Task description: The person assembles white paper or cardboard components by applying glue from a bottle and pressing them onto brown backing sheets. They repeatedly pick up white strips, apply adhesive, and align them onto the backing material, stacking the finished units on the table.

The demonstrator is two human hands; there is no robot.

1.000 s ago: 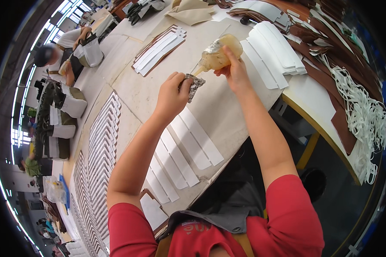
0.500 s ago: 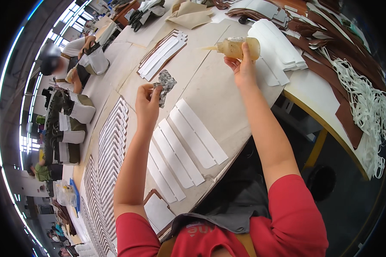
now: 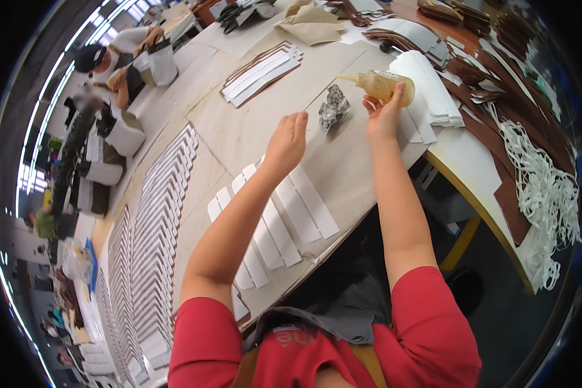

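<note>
A squeeze bottle (image 3: 376,85) of yellowish stuff, its thin nozzle pointing left, is in my right hand (image 3: 385,116), whose fingers wrap round its side. To the left of it, a crumpled grey, speckled scrap (image 3: 334,108) is over the table; whether it fully rests there I cannot tell. My left hand (image 3: 287,143) is apart from the scrap, its fingers stretched out and holding nothing. Below that hand, pairs of white strips (image 3: 307,204) lie side by side near the table's edge, partly covered by my left forearm.
Long overlapping rows of white, brown-edged strips (image 3: 165,194) fill the table's left side. A small stack of strips (image 3: 262,74) lies farther back. White rolled sheets (image 3: 423,84), brown pieces (image 3: 478,97) and tangled white cords (image 3: 540,194) are at right. Another person (image 3: 119,58) works with a bag at far left.
My left hand has let go of the grey scrap, which is now farther right, near the bottle. The hand has moved right, and the bottle has shifted slightly right and down.
</note>
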